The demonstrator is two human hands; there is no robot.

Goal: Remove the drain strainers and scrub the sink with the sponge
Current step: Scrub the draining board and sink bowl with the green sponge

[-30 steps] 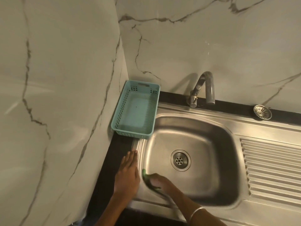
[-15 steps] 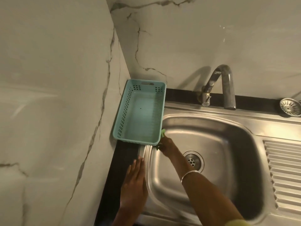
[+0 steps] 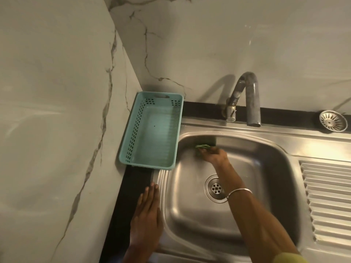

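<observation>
Gripped in right hand (image 3: 213, 155): one green sponge (image 3: 203, 146), pressed against sink (image 3: 266, 149) back wall at 11 o'clock of drain. Flat, fingers straight, on left rim: left hand (image 3: 147, 215). One strainer (image 3: 332, 120) out on ledge at 2 o'clock. One teal basket (image 3: 133, 133) at 10.

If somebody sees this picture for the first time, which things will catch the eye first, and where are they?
First comes the right hand, which presses a green sponge against the far left wall of the steel sink, while the left hand rests flat on the sink's left rim. Next is the teal basket in the corner beside the basin. A removed drain strainer lies on the dark ledge at the far right, past the tap.
</observation>
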